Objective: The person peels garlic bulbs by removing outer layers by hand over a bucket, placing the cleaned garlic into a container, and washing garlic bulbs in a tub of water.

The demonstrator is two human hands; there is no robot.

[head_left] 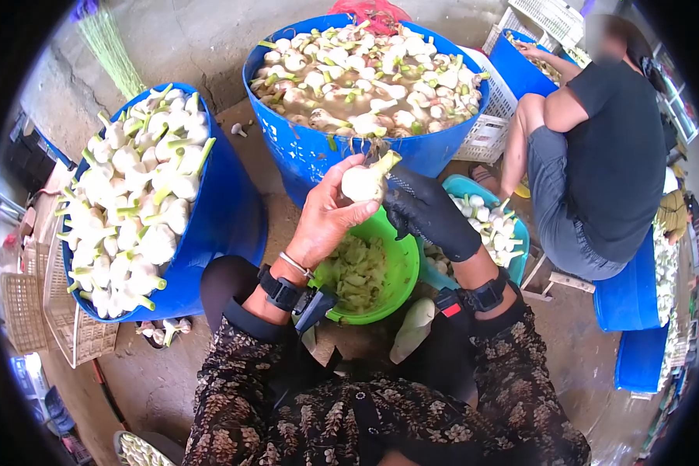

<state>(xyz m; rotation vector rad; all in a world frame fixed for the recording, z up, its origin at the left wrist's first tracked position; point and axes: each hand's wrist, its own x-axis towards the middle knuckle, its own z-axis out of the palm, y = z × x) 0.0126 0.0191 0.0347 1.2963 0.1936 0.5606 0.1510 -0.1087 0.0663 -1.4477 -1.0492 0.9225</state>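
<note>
My bare left hand (330, 210) holds a white garlic bulb (363, 184) between thumb and fingers, its short green stalk pointing up and right. My right hand (431, 211), in a black glove, is against the bulb's right side. Its fingers are partly extended, with the thumb apart, and I see nothing gripped in them. Beneath both hands stands a bright green basin (402, 281) holding pale green peelings (357, 272). Partly behind my right wrist is a teal basin (462, 186) of garlic bulbs (489, 225).
A large blue tub (303, 155) of garlic in murky water stands ahead. Another blue tub (229, 210), heaped with garlic, leans at the left by plastic crates (62, 311). At right, a person (598, 155) sits on a low stool near more blue tubs (629, 287).
</note>
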